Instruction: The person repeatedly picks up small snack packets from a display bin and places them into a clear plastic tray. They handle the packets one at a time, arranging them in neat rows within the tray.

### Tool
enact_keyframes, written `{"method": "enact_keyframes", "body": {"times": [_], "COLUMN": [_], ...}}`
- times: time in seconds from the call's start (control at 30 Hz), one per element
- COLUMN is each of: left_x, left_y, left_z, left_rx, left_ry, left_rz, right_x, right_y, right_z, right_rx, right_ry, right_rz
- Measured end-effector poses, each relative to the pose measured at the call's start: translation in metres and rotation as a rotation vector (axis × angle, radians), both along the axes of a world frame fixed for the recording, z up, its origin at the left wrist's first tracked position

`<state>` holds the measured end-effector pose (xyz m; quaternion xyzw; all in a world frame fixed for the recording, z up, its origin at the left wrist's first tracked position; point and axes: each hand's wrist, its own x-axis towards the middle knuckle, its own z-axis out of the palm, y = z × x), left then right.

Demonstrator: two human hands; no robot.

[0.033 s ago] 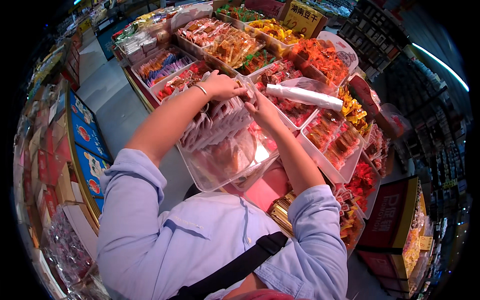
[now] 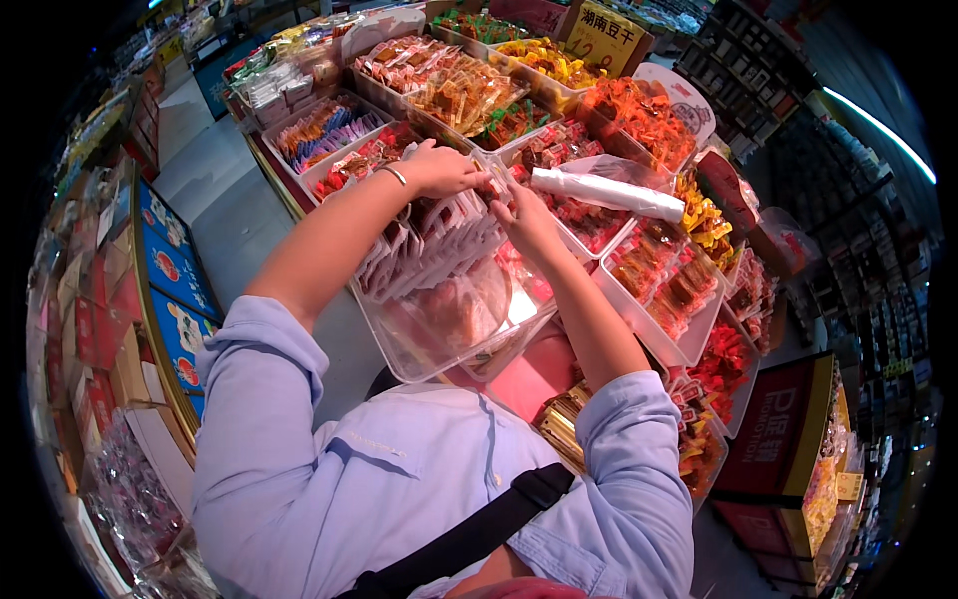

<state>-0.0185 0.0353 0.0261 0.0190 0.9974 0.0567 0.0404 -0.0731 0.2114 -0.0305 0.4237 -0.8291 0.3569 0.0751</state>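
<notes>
A clear plastic bin [image 2: 391, 361] stands in front of me, with white-edged snack packets [image 2: 439, 250] packed upright in rows. My left hand [image 2: 444, 172], with a bracelet on its wrist, reaches over the bin's far end. Its fingers are closed on a small snack packet [image 2: 496, 180] at the right end of the rows. My right hand [image 2: 526, 220] comes up from the right, and its fingertips pinch the same spot. My fingers partly cover that packet. Loose clear plastic film [image 2: 474, 304] lies in the near part of the bin.
Several bins of wrapped snacks surround this one, including orange packets [image 2: 639, 115] and brown packets [image 2: 667, 270]. A white plastic bag roll [image 2: 609, 193] lies across the bins at right. A yellow sign [image 2: 604, 35] rises behind. Red display boxes [image 2: 773, 429] stand at lower right.
My left hand and forearm have shifted very slightly, and my right fingers have moved a little at the packet. The bins stay where they were.
</notes>
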Motion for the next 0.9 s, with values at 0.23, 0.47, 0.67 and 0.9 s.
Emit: {"method": "enact_keyframes", "body": {"times": [0.23, 0.47, 0.67, 0.9], "left_x": [0.025, 0.083, 0.098, 0.109], "left_y": [-0.042, -0.036, -0.043, -0.04], "left_z": [0.004, 0.032, -0.003, 0.003], "left_rx": [0.209, 0.232, -0.042, -0.094], "left_ry": [0.377, 0.416, 0.365, 0.142], "left_rz": [-0.093, -0.037, -0.317, -0.248], "right_x": [0.04, 0.049, 0.045, 0.064], "right_y": [-0.03, -0.067, -0.081, -0.072], "right_z": [0.051, 0.06, 0.039, 0.049], "right_rx": [-0.009, 0.328, 0.319, 0.458], "right_ry": [-0.148, 0.007, 0.133, 0.17], "right_rz": [0.099, 0.134, 0.184, 0.126]}}
